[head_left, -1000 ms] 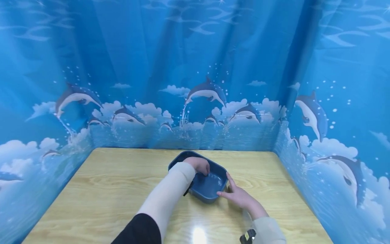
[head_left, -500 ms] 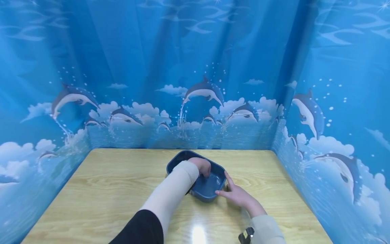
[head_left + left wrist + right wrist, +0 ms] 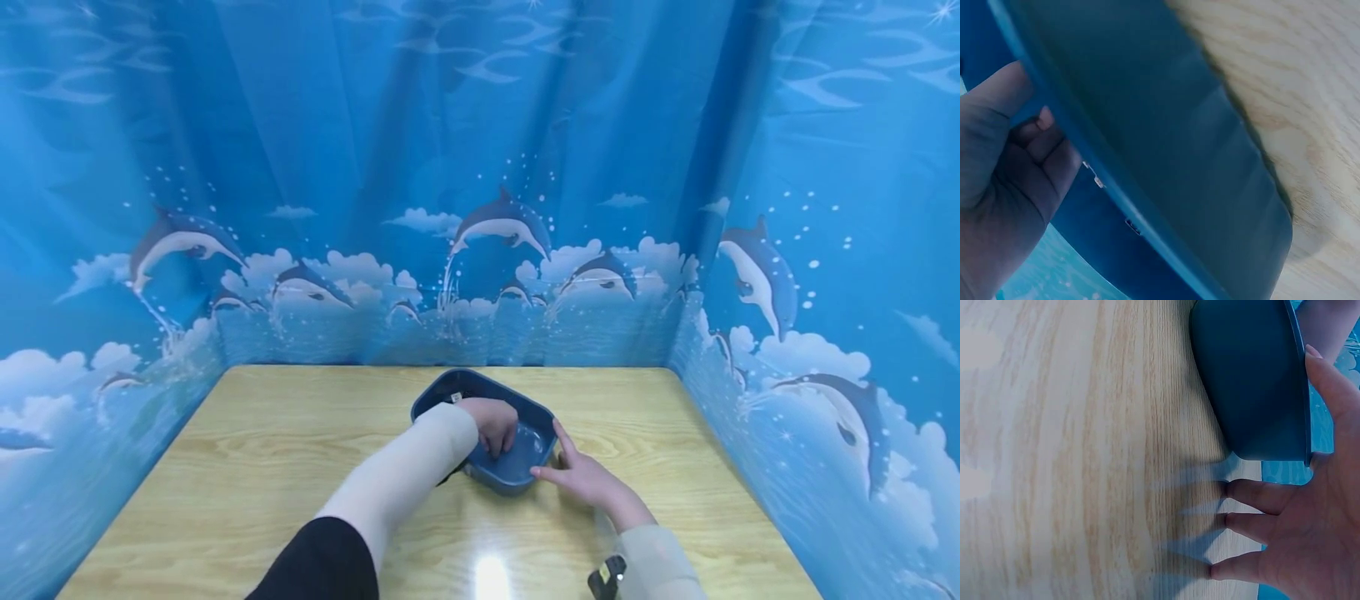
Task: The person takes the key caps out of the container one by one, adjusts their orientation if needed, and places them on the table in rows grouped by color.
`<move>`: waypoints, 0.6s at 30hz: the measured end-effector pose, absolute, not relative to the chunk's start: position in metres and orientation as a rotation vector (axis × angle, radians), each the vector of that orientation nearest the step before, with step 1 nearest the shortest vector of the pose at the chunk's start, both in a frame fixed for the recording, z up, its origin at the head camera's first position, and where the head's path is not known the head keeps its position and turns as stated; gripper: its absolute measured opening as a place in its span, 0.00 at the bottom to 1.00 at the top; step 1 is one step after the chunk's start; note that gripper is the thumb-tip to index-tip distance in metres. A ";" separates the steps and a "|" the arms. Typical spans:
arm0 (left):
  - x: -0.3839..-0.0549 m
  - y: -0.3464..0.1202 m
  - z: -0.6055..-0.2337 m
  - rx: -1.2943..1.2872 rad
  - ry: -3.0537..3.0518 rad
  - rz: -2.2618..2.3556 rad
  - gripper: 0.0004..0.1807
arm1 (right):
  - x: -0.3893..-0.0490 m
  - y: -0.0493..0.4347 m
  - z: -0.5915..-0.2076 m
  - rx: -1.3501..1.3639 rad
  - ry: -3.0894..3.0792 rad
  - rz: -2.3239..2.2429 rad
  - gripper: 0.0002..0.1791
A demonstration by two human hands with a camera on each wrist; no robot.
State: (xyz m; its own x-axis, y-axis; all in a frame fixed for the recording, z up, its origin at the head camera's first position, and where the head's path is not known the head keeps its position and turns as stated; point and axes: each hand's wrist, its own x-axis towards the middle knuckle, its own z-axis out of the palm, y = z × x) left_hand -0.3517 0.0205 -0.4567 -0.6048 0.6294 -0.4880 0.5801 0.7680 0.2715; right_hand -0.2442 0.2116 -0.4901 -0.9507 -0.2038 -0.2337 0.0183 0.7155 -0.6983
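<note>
A dark blue rectangular tub [image 3: 517, 467] stands on the wooden table, set at an angle. My left hand [image 3: 491, 423] reaches down inside it with bent fingers pointing toward the bottom. In the left wrist view, the left hand [image 3: 1022, 144] appears behind the tub's rim [image 3: 1110, 184], which covers its fingertips; I cannot tell whether they hold anything. At the tub's right corner, my right hand [image 3: 588, 482] spreads its thumb and forefinger against the rim. The right wrist view shows the other fingers of the right hand [image 3: 1297, 531] spread, their tips down at the table beside the tub [image 3: 1254, 381].
The pale wood-grain table [image 3: 300, 467] stretches around the tub. A blue curtain printed with dolphins [image 3: 510, 225] hangs behind the table and along both sides. A small black device [image 3: 606, 575] sits at the right wrist.
My left hand has shifted slightly left within the tub, its fingers now pointing more steeply down. The right hand keeps its place at the rim, and the tub stays put.
</note>
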 end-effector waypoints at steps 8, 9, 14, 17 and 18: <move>-0.342 0.016 -0.465 1.095 2.400 -0.014 0.09 | -0.245 0.212 -0.491 -0.150 2.641 -1.079 0.57; -0.341 0.014 -0.463 1.114 2.401 -0.014 0.08 | -0.245 0.212 -0.491 -0.150 2.643 -1.079 0.57; -0.338 0.004 -0.454 1.158 2.433 0.028 0.08 | -0.245 0.211 -0.493 -0.138 2.630 -1.093 0.58; -0.337 -0.004 -0.452 1.162 2.488 0.103 0.08 | -0.245 0.210 -0.494 -0.128 2.628 -1.095 0.58; -0.337 -0.007 -0.452 1.166 2.515 0.126 0.08 | -0.245 0.210 -0.494 -0.124 2.629 -1.094 0.58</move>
State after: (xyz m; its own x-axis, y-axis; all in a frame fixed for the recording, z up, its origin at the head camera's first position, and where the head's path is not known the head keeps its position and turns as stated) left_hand -0.3373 -0.0072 -0.4523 -0.5922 0.7527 -0.2876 0.7202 0.6545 0.2302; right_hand -0.2453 0.2100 -0.4944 -0.9542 -0.1891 -0.2320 0.0314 0.7076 -0.7059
